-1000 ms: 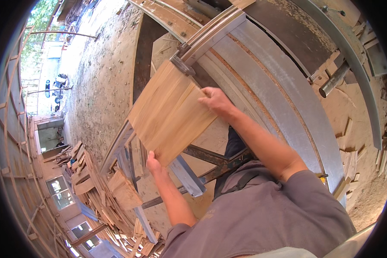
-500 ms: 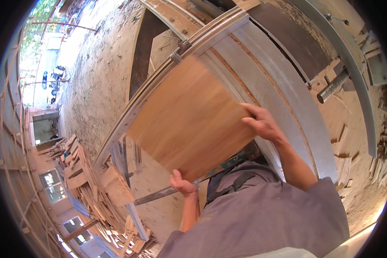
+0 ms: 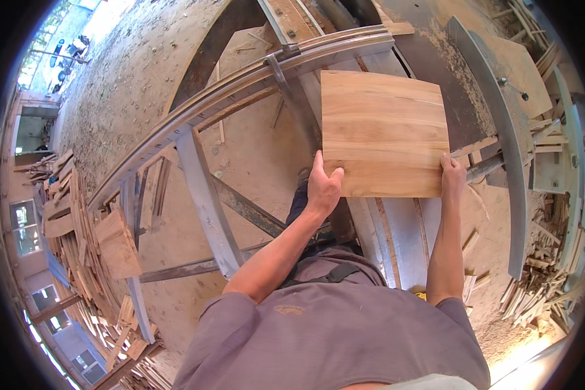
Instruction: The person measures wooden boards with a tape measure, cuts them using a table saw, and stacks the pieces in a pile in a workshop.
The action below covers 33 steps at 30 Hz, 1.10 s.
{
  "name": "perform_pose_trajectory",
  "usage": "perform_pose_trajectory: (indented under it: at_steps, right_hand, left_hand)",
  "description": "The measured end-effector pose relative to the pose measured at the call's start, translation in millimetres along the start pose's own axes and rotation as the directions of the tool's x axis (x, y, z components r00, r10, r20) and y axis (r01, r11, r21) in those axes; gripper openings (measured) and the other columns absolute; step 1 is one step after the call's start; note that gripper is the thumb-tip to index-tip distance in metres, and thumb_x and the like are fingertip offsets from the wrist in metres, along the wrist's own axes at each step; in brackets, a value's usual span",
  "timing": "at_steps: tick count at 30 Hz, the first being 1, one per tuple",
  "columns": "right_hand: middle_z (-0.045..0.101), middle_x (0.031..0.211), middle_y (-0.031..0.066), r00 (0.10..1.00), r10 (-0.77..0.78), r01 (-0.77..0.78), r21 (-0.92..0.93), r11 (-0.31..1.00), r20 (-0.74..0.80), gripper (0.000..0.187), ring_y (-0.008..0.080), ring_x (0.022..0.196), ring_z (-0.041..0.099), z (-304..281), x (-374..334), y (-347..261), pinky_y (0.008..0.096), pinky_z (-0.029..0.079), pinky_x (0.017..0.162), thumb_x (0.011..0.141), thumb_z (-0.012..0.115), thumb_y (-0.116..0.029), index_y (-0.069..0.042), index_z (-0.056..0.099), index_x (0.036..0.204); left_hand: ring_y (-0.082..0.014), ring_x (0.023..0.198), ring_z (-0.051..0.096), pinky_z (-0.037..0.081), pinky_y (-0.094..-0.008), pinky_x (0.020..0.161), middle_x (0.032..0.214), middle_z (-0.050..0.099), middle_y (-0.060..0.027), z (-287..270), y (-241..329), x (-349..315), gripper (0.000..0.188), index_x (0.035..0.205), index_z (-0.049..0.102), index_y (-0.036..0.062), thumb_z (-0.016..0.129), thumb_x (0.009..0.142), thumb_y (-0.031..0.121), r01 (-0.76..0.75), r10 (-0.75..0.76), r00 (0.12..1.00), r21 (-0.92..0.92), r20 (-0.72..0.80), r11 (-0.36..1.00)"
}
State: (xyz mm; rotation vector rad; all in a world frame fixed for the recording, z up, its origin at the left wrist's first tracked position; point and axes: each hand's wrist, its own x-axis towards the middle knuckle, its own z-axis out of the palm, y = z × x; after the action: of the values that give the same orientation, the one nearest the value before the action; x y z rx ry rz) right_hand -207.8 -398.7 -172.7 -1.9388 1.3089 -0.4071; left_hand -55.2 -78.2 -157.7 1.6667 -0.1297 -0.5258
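Note:
A square wooden panel (image 3: 383, 133) with light and darker grain bands is held up in front of me, above a grey metal machine table (image 3: 403, 234). My left hand (image 3: 324, 186) grips its lower left edge, thumb on the near face. At the lower right corner, my right hand (image 3: 453, 174) pinches the edge. Both hands are closed on the panel; the fingers behind it are hidden. Slots with sawdust run along the metal table, partly covered by the panel.
A long metal rail (image 3: 240, 94) curves across the left, carried on a metal frame (image 3: 205, 201). Heaps of wood offcuts (image 3: 81, 240) lie at the left, with more scraps (image 3: 533, 292) at the right. An upright metal plate (image 3: 500, 130) stands right of the panel.
The panel has moved right and turned, so its edges now run nearly straight up and across. My left hand has shifted up and right along with it; my right hand has moved right.

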Motion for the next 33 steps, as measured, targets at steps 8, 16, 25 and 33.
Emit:
perform_pose_trajectory:
  at_steps: [8, 16, 25, 33]
  right_hand:
    - [0.068, 0.076, 0.0214, 0.992, -0.125, 0.128, -0.155, 0.980, 0.031, 0.044, 0.0301, 0.074, 0.066, 30.2, 49.8, -56.6, 0.0425, 0.048, 0.073, 0.093, 0.064, -0.040, 0.003, 0.071, 0.087]
    - [0.071, 0.080, 0.0172, 0.986, -0.130, 0.152, -0.235, 0.960, 0.108, 0.041, 0.0283, 0.079, 0.068, 52.1, 72.9, -86.4, 0.0399, 0.050, 0.076, 0.094, 0.065, -0.040, -0.001, 0.075, 0.096]
    - [0.074, 0.093, 0.0136, 0.970, -0.243, 0.240, -0.204, 0.949, 0.009, 0.038, 0.0354, 0.096, 0.068, 63.2, 86.5, -71.8, 0.0425, 0.052, 0.087, 0.091, 0.068, -0.041, -0.006, 0.079, 0.099]
    - [0.070, 0.111, 0.0170, 0.839, -0.512, 0.527, -0.505, 0.683, 0.184, 0.027, 0.0355, 0.113, 0.061, 51.4, 74.6, -111.9, 0.0496, 0.048, 0.098, 0.085, 0.071, -0.019, -0.004, 0.077, 0.106]
  left_hand:
    - [-0.0310, 0.142, 0.042, 0.032, -0.0343, 0.119, 0.155, 0.039, -0.0283, 0.0, 23.1, 11.6, 0.100, 0.157, 0.008, -0.0144, 0.073, 0.086, 0.014, 0.075, -0.073, 0.997, 0.183, -0.014, 0.980]
    - [-0.0455, 0.134, 0.051, 0.041, -0.0435, 0.113, 0.147, 0.044, -0.0373, -12.3, 5.9, 3.2, 0.117, 0.158, 0.007, -0.0106, 0.083, 0.080, 0.032, -0.127, 0.108, 0.991, 0.339, 0.075, 0.932]
    - [-0.0402, 0.102, 0.067, 0.056, -0.0454, 0.078, 0.113, 0.063, -0.0236, -20.0, 55.7, 13.8, 0.097, 0.140, 0.048, -0.0023, 0.086, 0.071, 0.053, -0.190, -0.081, 0.961, 0.844, 0.264, 0.501]
    - [-0.0294, 0.085, 0.056, 0.049, -0.0417, 0.066, 0.093, 0.052, -0.0111, -27.8, 28.5, 21.7, 0.065, 0.102, 0.066, 0.0017, 0.088, 0.063, 0.049, -0.513, 0.418, 0.834, 0.788, 0.361, 0.342]
